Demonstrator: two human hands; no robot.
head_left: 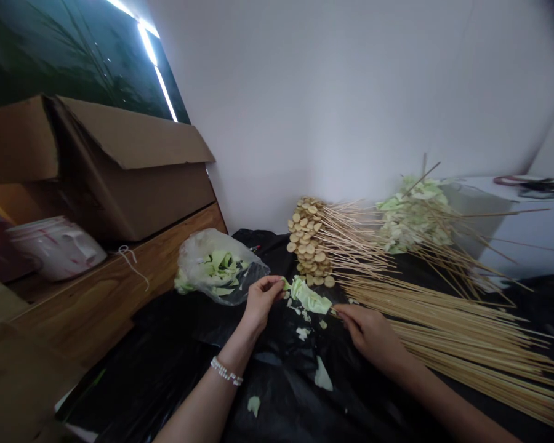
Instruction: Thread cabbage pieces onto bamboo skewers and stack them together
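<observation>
My left hand (261,299) pinches the left end of a pale green cabbage piece (310,297) above the black plastic sheet (175,363). My right hand (369,332) is closed on a thin bamboo skewer (339,311) whose tip meets the cabbage's right end. A clear bag of cut cabbage leaves (216,267) lies just left of my left hand. Small green scraps (323,376) lie on the sheet between my forearms.
A big pile of bare bamboo skewers (466,344) spreads on the right. Behind it lie skewers with round tan slices (309,243) and skewers with cabbage (413,215). A cardboard box (120,166) and a white container (55,246) sit on the wooden ledge at left.
</observation>
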